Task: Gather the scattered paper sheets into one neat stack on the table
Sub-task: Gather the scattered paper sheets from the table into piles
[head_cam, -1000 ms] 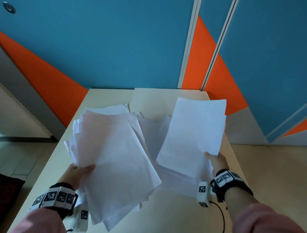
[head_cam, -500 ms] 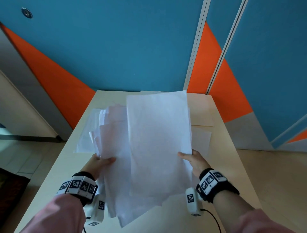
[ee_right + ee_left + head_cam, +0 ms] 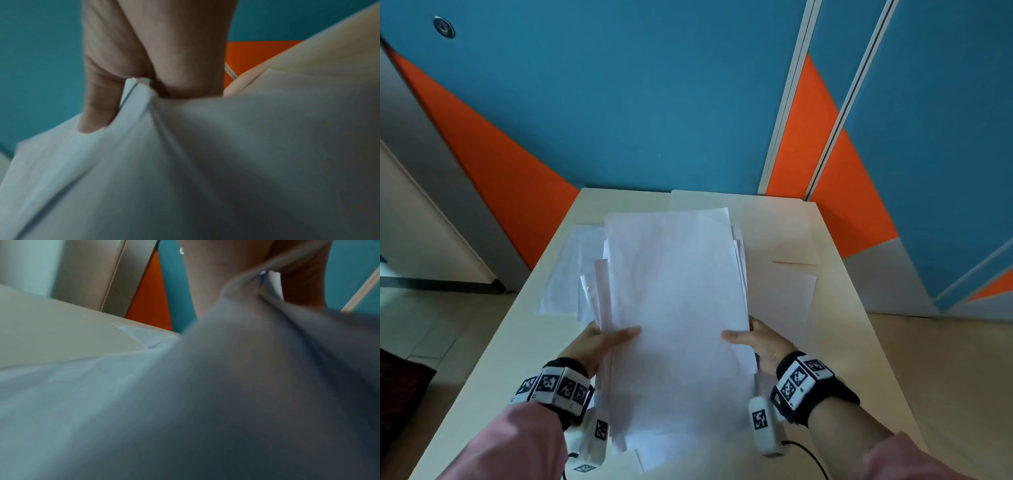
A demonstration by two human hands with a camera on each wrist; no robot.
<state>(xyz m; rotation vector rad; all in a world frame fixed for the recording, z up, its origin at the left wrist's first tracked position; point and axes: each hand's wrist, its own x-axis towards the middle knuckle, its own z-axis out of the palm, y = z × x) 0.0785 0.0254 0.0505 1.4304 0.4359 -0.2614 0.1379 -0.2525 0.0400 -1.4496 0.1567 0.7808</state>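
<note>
A thick bundle of white paper sheets is held above the cream table, its edges uneven on the left. My left hand grips the bundle's left edge, thumb on top. My right hand grips the right edge, thumb on top too. In the right wrist view the thumb pinches the paper sheets against the fingers. In the left wrist view the paper sheets fill most of the picture, blurred. A loose sheet lies on the table at the left, and another loose sheet at the right.
A further pale sheet lies flat at the table's far right. The table's far edge meets a blue and orange wall. Floor drops away to the left and right of the table.
My right hand has carried its sheets leftward onto the pile in my left hand. Both hands now hold one bundle, drawn closer together and more squared.
</note>
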